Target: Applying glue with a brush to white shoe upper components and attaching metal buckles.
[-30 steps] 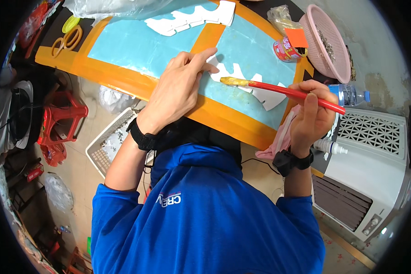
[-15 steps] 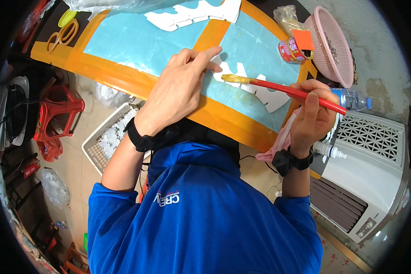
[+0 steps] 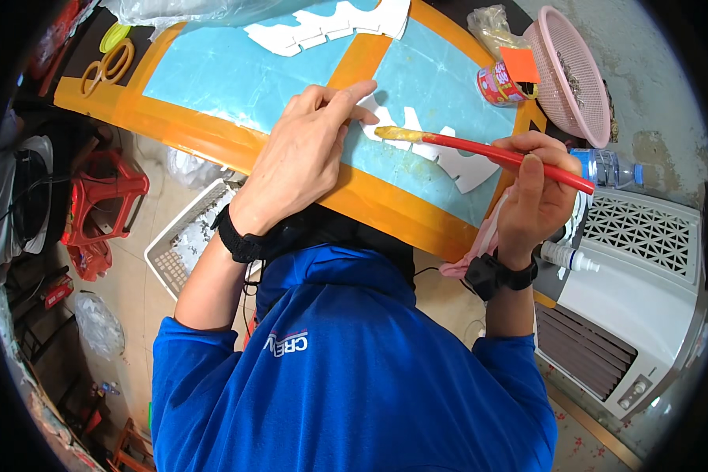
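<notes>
On the blue sheet of the tabletop lies a white, notched cut-out piece [image 3: 466, 168]. My left hand [image 3: 305, 149] rests at its left end, thumb and index fingertips on or beside its edge, the other fingers curled under and partly hidden. Pinched in my right hand [image 3: 536, 189] is a red-handled brush [image 3: 480, 147]. Its yellowed, glue-like tip points left and lies over the piece near my left thumb; whether it touches is hard to tell. More white notched pieces [image 3: 330, 25] lie together at the far side.
Orange tape [image 3: 204, 143] borders the blue tabletop. At the far right stand a tin can [image 3: 495, 85] with an orange flap and a pink mesh basket [image 3: 554, 75]. Scissors [image 3: 112, 67] lie far left. A water bottle [image 3: 615, 170] and white air cooler [image 3: 641, 236] are right; a white crate [image 3: 165, 256] sits below.
The whole view has shifted very slightly. Both hands and the brush stay almost where they were over the white piece.
</notes>
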The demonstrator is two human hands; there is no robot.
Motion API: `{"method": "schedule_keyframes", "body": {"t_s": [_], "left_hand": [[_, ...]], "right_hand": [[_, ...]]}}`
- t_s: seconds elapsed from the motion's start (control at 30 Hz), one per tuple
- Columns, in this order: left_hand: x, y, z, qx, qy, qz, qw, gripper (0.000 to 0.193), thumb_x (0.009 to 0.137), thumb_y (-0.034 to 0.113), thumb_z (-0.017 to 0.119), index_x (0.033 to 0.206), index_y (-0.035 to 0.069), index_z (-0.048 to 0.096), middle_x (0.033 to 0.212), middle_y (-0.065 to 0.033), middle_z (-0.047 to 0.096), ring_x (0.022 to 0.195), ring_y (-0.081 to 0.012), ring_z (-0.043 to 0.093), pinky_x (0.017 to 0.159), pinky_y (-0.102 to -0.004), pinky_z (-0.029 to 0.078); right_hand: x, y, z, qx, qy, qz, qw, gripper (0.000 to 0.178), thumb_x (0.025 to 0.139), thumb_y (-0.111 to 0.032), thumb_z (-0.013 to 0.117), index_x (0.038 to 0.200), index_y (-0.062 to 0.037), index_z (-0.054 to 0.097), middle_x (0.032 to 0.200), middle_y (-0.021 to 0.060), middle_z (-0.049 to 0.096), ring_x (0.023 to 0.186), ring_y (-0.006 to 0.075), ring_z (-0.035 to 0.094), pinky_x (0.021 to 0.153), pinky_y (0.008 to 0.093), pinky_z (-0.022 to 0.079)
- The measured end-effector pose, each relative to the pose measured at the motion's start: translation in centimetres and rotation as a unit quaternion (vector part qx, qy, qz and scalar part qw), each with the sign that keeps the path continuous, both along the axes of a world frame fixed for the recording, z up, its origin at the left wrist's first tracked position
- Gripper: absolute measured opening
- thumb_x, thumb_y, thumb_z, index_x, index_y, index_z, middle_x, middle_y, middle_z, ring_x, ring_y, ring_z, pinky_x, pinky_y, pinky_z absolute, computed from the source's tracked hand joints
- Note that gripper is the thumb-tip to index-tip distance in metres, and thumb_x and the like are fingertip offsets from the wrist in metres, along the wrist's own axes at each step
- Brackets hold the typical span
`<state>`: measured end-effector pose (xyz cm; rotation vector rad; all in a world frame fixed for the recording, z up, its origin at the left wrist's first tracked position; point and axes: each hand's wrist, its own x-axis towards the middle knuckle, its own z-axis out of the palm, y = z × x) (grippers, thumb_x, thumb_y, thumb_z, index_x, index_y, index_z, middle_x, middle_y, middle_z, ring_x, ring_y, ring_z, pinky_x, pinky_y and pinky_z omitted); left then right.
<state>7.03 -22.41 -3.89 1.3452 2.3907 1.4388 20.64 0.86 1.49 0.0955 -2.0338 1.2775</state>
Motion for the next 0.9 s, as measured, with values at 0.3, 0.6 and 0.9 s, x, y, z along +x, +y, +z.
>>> {"method": "schedule_keyframes", "body": {"t_s": [0.3, 0.6, 0.9], "left_hand": [[0.0, 0.0, 0.1, -0.006, -0.001, -0.002, 1.000, 0.052, 0.088, -0.007, 0.053, 0.139, 0.004, 0.051, 0.115, -0.0046, 0.071, 0.108, -0.0309, 0.054, 0.098, -0.0415, 0.043], [0.0, 0.0, 0.0, -0.004, 0.012, -0.005, 1.000, 0.058, 0.087, -0.010, 0.052, 0.143, 0.005, 0.050, 0.117, -0.0041, 0.072, 0.105, -0.0302, 0.054, 0.097, -0.0393, 0.044], [-0.1, 0.1, 0.0, -0.008, 0.000, -0.004, 1.000, 0.052, 0.087, -0.007, 0.054, 0.138, 0.005, 0.052, 0.115, -0.0055, 0.071, 0.110, -0.0314, 0.055, 0.099, -0.0420, 0.044]], "right_hand": [[0.2, 0.4, 0.2, 0.005, 0.008, -0.016, 1.000, 0.009, 0.099, 0.000, 0.054, 0.107, 0.0015, 0.050, 0.106, 0.0214, 0.062, 0.087, 0.0274, 0.071, 0.080, 0.0375, 0.061], [1.2, 0.4, 0.3, 0.012, 0.019, -0.016, 1.000, 0.014, 0.096, 0.006, 0.055, 0.107, 0.0015, 0.048, 0.103, 0.0225, 0.063, 0.083, 0.0279, 0.070, 0.081, 0.0384, 0.059], [1.9, 0.5, 1.1, 0.043, 0.012, -0.008, 0.999, 0.013, 0.095, 0.003, 0.057, 0.105, 0.0006, 0.050, 0.098, 0.0217, 0.066, 0.082, 0.0261, 0.070, 0.079, 0.0351, 0.057]]}}
